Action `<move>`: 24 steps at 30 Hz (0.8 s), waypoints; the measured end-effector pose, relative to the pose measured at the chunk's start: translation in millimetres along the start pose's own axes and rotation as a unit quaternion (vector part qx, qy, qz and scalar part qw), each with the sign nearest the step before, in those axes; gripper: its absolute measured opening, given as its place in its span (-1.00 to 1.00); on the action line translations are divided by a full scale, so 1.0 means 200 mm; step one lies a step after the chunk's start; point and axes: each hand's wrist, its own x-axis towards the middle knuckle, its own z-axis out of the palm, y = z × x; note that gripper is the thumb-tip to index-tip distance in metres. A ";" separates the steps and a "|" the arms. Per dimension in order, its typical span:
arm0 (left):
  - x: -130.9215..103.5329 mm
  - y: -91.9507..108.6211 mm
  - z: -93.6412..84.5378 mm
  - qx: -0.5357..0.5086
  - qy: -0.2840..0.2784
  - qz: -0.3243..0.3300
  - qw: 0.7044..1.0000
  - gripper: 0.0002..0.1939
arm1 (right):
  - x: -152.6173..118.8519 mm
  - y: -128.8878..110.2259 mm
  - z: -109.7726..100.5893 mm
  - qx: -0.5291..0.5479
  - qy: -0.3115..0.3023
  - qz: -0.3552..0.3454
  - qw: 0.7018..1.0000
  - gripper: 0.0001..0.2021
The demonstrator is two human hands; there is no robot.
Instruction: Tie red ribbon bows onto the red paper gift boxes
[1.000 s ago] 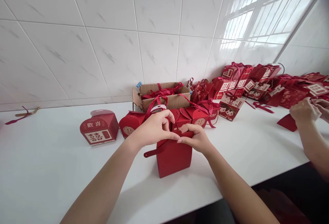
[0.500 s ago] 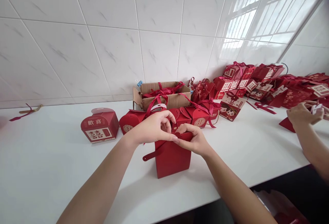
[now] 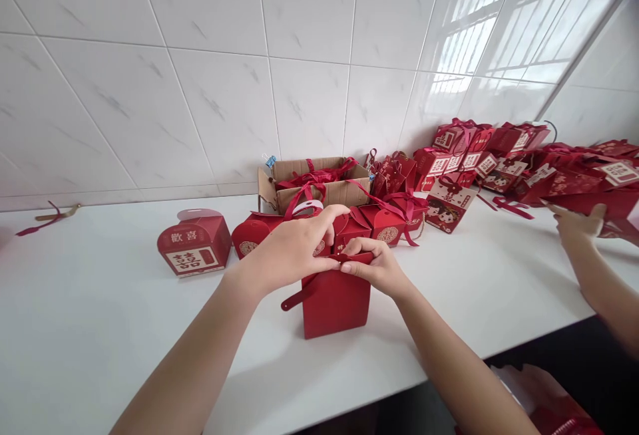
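A plain red box (image 3: pixel 337 305) stands upright on the white table, with a dark red strap (image 3: pixel 295 299) sticking out from its left side. Both hands meet at its top edge. My left hand (image 3: pixel 294 245) pinches the left part of the top flaps between thumb and fingers, the fingers partly hidden behind. On the right part of the same edge, my right hand (image 3: pixel 372 265) is closed with the thumb in front and the index finger curled over. The thumbs nearly touch at the middle of the rim.
Behind stand several red boxes with ribbons and a cardboard box (image 3: pixel 324 195) of red ribbon. A red printed box (image 3: pixel 194 242) sits left. More boxes (image 3: pixel 449 162) are piled right, near another person's hand (image 3: pixel 579 225). Far left lies a ribbon (image 3: pixel 47 219).
My left hand's fingers have straightened somewhat over the box top, and both thumbs have shifted slightly. The other person's hand at the right now touches a red box there.
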 end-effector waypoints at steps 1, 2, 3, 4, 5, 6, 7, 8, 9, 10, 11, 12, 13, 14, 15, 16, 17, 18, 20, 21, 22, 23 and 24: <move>0.00 0.00 0.00 0.022 -0.001 0.007 1.000 -0.37 | 0.00 0.00 0.00 0.009 -0.004 0.005 1.000 -0.69; 0.00 0.01 0.00 0.042 -0.004 0.015 0.999 -0.36 | 0.00 0.00 0.00 0.017 -0.005 0.009 1.000 -0.69; 0.00 0.01 0.01 0.060 -0.005 0.023 0.998 -0.35 | 0.00 0.00 0.00 0.023 -0.001 0.008 1.000 -0.70; 0.00 0.02 0.01 0.073 -0.003 0.031 0.997 -0.36 | 0.00 0.00 0.01 0.022 0.011 0.000 1.000 -0.71; 0.00 0.02 0.01 0.081 0.002 0.036 0.996 -0.37 | 0.00 0.01 0.02 0.015 0.031 -0.014 0.999 -0.72; 0.00 0.02 0.02 0.083 0.008 0.037 0.996 -0.38 | 0.00 0.01 0.02 0.000 0.055 -0.033 0.998 -0.73; 0.01 0.01 0.02 0.080 0.011 0.031 0.996 -0.39 | 0.00 0.01 0.03 -0.020 0.082 -0.053 0.995 -0.74; 0.01 0.00 0.02 0.074 0.008 0.017 0.997 -0.41 | 0.00 0.02 0.03 -0.041 0.107 -0.071 0.991 -0.75; 0.01 -0.01 0.02 0.068 -0.008 -0.006 0.998 -0.45 | 0.00 0.02 0.04 -0.060 0.128 -0.083 0.986 -0.75; 0.00 -0.03 0.02 0.065 -0.035 -0.038 0.997 -0.51 | 0.00 0.03 0.04 -0.075 0.144 -0.091 0.982 -0.75; 0.00 -0.04 0.01 0.062 -0.068 -0.073 0.993 -0.57 | 0.00 0.04 0.03 -0.086 0.156 -0.095 0.979 -0.75; 0.00 -0.06 0.00 0.061 -0.099 -0.108 0.987 -0.61 | 0.00 0.04 0.03 -0.096 0.166 -0.097 0.977 -0.76; 0.00 -0.08 -0.01 0.060 -0.127 -0.137 0.981 -0.62 | 0.00 0.05 0.03 -0.104 0.173 -0.102 0.974 -0.77; 0.00 -0.09 -0.02 0.058 -0.147 -0.159 0.975 -0.61 | 0.00 0.05 0.03 -0.111 0.178 -0.109 0.972 -0.79; -0.01 -0.10 -0.03 0.056 -0.158 -0.172 0.971 -0.60 | 0.00 0.05 0.03 -0.120 0.183 -0.118 0.969 -0.80; -0.01 -0.11 -0.05 0.053 -0.163 -0.177 0.969 -0.59 | 0.00 0.05 0.02 -0.129 0.189 -0.127 0.965 -0.81; -0.01 -0.11 -0.06 0.049 -0.168 -0.179 0.968 -0.60 | 0.01 0.05 0.02 -0.137 0.196 -0.136 0.961 -0.82; -0.01 -0.12 -0.07 0.045 -0.177 -0.180 0.967 -0.61 | 0.01 0.05 0.02 -0.144 0.204 -0.144 0.957 -0.82; -0.01 -0.13 -0.08 0.036 -0.204 -0.176 0.962 -0.64 | 0.01 0.05 0.02 -0.154 0.220 -0.157 0.950 -0.81; -0.01 -0.13 -0.08 0.035 -0.221 -0.173 0.959 -0.66 | 0.01 0.05 0.02 -0.157 0.225 -0.163 0.948 -0.81; -0.01 -0.13 -0.08 0.037 -0.238 -0.170 0.955 -0.67 | 0.01 0.05 0.02 -0.159 0.227 -0.168 0.946 -0.81; -0.01 -0.14 -0.08 0.040 -0.250 -0.168 0.953 -0.69 | 0.01 0.05 0.02 -0.161 0.228 -0.172 0.945 -0.82; -0.01 -0.14 -0.09 0.041 -0.256 -0.167 0.951 -0.69 | 0.01 0.05 0.02 -0.163 0.227 -0.175 0.944 -0.83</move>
